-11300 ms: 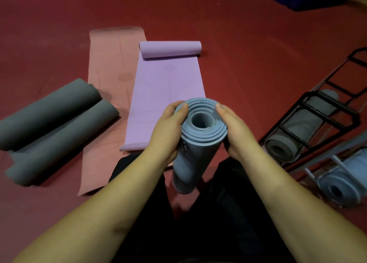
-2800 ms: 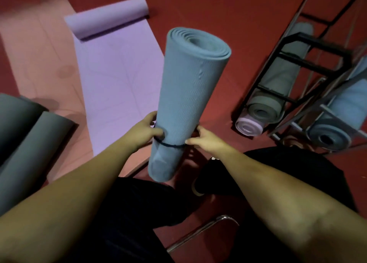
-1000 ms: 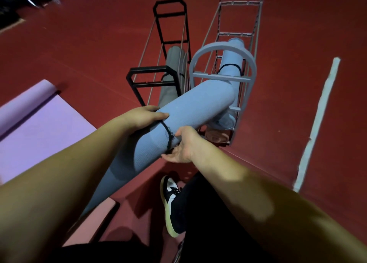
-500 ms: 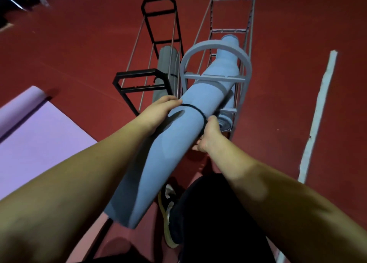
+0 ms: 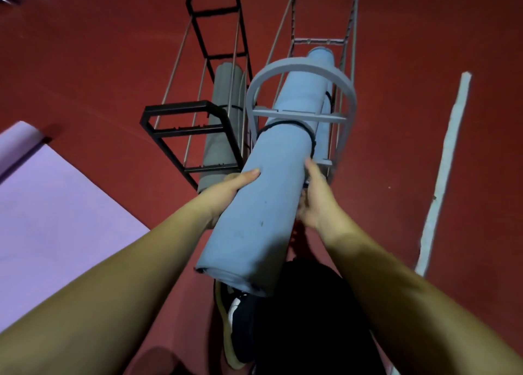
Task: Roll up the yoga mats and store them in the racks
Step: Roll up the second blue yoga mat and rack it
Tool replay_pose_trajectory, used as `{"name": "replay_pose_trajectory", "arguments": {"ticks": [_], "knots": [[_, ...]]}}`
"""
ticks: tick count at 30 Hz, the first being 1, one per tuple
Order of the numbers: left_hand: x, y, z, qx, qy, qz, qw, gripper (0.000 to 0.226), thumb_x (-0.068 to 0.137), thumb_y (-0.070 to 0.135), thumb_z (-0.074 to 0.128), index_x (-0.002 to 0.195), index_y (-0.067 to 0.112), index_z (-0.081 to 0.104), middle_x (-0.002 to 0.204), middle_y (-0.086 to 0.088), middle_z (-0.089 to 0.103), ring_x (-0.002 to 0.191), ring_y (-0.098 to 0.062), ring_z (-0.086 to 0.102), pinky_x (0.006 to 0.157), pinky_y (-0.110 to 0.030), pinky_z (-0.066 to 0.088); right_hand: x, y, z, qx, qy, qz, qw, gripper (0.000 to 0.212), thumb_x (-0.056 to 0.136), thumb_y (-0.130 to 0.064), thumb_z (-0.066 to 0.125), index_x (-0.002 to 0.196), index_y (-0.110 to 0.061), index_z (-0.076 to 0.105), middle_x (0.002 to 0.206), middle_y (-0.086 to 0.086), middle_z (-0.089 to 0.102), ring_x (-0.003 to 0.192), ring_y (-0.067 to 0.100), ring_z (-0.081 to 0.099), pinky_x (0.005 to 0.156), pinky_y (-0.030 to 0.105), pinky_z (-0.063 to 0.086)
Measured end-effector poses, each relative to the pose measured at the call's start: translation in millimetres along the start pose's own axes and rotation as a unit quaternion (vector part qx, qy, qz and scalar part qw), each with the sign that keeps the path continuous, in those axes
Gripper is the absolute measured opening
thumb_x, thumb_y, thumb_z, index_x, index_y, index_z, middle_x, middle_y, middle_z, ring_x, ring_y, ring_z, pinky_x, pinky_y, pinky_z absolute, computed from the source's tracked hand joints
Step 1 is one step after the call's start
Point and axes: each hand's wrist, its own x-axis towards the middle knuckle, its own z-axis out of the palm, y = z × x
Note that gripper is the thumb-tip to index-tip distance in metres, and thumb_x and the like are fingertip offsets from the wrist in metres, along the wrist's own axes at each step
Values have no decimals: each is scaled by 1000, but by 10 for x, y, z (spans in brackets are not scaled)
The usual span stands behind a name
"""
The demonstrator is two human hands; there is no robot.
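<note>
A rolled blue yoga mat, bound by a black band, points away from me with its far end pushed through the arched opening of the grey rack. My left hand grips its left side and my right hand grips its right side, just behind the band. Another blue roll lies in the same rack, mostly hidden beneath it. A grey rolled mat lies in the black rack on the left. A purple mat lies unrolled on the floor at the left.
The floor is red, with a white tape line running along the right of the racks. My dark trousers and a black and white shoe are below the mat's near end.
The blue mat has slid further into the grey rack and lies more in line with it. Both hands have shifted back along the roll, behind the band.
</note>
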Motion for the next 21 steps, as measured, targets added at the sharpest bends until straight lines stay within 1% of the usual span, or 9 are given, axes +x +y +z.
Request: {"name": "replay_pose_trajectory", "arguments": {"ticks": [2,3,4,6,10,13,16,19,21], "knots": [[50,20,27,49,30,29,998,70,78,48,77,134,14,52,118,-6,70,98,-22,73,79,-37,58,-45,218,-97,-23,-82,22,996,67,83,-60,67,133,-16,58,123,7,69,111,23,67,98,41,51],[55,45,51,75,42,48,995,74,75,52,78,133,15,52,117,-4,70,96,-20,73,79,-36,58,-36,286,-119,-29,-91,15,995,76,78,-59,74,138,-17,53,127,7,67,114,26,66,102,44,48],[60,79,77,93,46,61,993,82,68,59,80,133,16,52,117,-3,70,96,-20,73,82,-37,58,4,301,-132,-24,-81,-1,996,84,73,-58,79,140,-18,50,129,6,66,114,27,65,103,45,48],[87,150,115,128,49,86,987,91,60,69,81,131,19,54,116,0,71,97,-19,73,89,-42,56,55,245,-99,-16,-61,-51,997,82,73,-54,80,140,-17,50,128,6,66,112,28,66,101,47,49],[143,244,117,193,94,122,969,61,84,65,62,129,25,56,117,5,68,94,-9,68,73,-28,51,213,-23,-36,-57,-11,-95,994,61,88,-45,69,138,-16,50,125,6,66,107,27,68,94,50,54],[135,133,123,157,71,80,982,67,83,65,63,132,20,53,120,3,67,94,-11,69,69,-24,50,375,-274,-69,-109,64,-136,983,76,88,-43,69,150,-24,29,128,-1,59,111,27,63,95,53,52],[121,9,95,98,63,42,992,88,71,66,73,141,21,43,121,-2,66,96,-21,72,71,-33,58,439,-441,-49,-131,68,-169,975,91,88,-36,71,156,-31,10,129,-3,59,120,27,58,102,57,46],[63,-28,134,74,85,28,993,90,72,64,72,144,24,35,120,-2,62,94,-22,69,68,-35,58,217,-235,-61,-104,41,-121,986,75,84,-41,75,145,-27,32,135,3,58,112,26,64,88,52,55],[19,-92,207,100,107,37,988,78,79,60,69,140,24,35,113,5,59,90,-15,64,64,-29,52,59,63,-169,-81,-32,-23,996,75,76,-49,81,137,-24,46,132,8,62,108,32,67,86,56,55]]}}
